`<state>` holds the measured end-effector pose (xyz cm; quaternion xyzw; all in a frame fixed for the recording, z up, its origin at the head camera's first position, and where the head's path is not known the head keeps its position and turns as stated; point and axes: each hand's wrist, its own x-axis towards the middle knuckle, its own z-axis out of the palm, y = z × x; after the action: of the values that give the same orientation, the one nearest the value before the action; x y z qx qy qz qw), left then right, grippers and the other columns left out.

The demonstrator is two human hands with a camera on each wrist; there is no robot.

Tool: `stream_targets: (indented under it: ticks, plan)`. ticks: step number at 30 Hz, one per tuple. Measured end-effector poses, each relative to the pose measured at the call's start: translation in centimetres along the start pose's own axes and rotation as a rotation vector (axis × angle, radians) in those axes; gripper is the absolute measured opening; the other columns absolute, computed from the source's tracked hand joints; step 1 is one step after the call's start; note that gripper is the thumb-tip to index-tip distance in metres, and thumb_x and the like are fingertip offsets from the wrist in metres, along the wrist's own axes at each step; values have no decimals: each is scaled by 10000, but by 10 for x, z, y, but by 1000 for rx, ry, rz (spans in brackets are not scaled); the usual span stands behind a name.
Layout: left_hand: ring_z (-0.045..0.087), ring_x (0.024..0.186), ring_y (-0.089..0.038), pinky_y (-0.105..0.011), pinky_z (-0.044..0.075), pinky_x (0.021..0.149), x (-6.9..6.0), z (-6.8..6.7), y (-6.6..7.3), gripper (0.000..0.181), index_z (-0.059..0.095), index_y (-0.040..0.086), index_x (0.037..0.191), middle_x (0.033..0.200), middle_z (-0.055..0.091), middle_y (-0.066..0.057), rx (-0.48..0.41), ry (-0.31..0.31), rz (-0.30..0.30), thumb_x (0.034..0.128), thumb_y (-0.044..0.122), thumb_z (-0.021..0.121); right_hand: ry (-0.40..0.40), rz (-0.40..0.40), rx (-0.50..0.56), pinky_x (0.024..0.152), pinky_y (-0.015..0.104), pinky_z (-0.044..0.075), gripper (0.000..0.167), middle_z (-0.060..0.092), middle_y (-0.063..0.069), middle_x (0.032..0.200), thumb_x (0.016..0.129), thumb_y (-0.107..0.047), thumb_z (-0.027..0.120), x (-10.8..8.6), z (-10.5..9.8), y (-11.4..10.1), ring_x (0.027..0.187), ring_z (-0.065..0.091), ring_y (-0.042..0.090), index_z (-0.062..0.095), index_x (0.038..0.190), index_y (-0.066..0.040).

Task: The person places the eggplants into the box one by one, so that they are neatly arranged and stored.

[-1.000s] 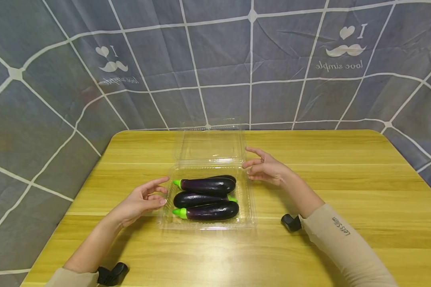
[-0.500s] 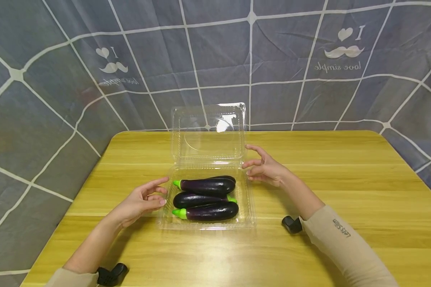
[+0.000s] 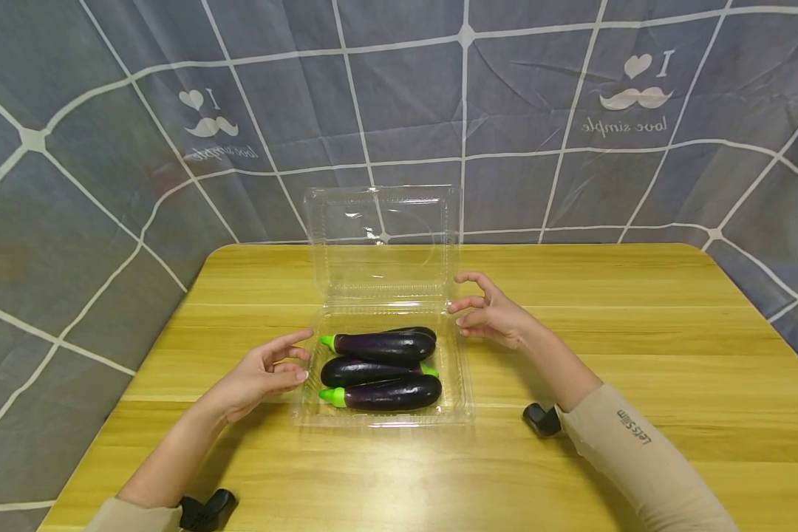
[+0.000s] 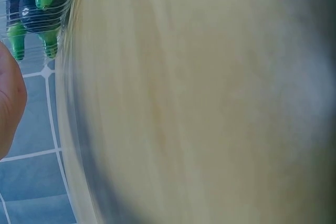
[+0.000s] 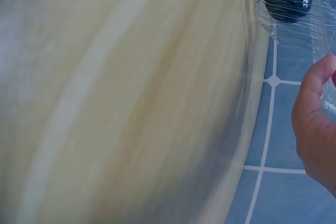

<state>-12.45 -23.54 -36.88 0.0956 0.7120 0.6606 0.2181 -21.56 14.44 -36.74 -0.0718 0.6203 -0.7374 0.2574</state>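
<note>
In the head view, a clear plastic clamshell box (image 3: 464, 403) holds several dark purple eggplants (image 3: 394, 392) with green caps, lying side by side across it. Its transparent lid (image 3: 386, 262) stands raised at the back, tilted on the hinge. My left hand (image 3: 259, 375) is at the box's left side, fingers loosely bent, fingertips at or very near the wall. By the right rear corner, close to the hinge, is my right hand (image 3: 495, 312), its fingers spread and slightly bent. Whether the fingertips touch the plastic is hard to tell. Each wrist view shows part of a hand beside the box.
The box rests on a wooden table (image 3: 638, 355) with rounded far corners. A grey curtain (image 3: 519, 89) with white grid lines hangs behind and to the sides. Black devices sit at both wrists, the right one (image 3: 541, 420) near the tabletop.
The lid has swung up from lying far back to a more upright tilt, its free edge rising. Both hands and the eggplants stay in place.
</note>
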Motion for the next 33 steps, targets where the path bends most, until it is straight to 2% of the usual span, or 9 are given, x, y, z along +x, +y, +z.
stream_targets:
  ticks: [16, 26, 33]
  plan:
    - [554, 886, -101, -236, 512, 782, -1, 0, 0, 671, 244, -21, 1445, 1145, 449, -123, -1, 4, -14, 884, 17, 610, 17, -9, -24, 624, 264, 501, 511, 586, 70, 926, 801, 201, 511, -1, 3, 1, 677, 564, 166, 343, 1184, -92]
    - [556, 875, -95, -235, 512, 775, -1, 0, 0, 673, 237, -28, 1443, 1141, 457, -118, -5, 5, -14, 883, 12, 609, 12, -18, -23, 633, 262, 499, 426, 572, 82, 949, 802, 204, 508, -1, 3, 1, 672, 557, 158, 423, 1023, -151]
    - [555, 880, -104, -241, 510, 776, 0, -1, 2, 665, 253, -15, 1439, 1146, 456, -120, -6, 4, -27, 882, 23, 614, 9, -28, -13, 632, 259, 499, 378, 571, 94, 967, 801, 206, 506, -2, 2, 1, 680, 559, 162, 442, 996, -111]
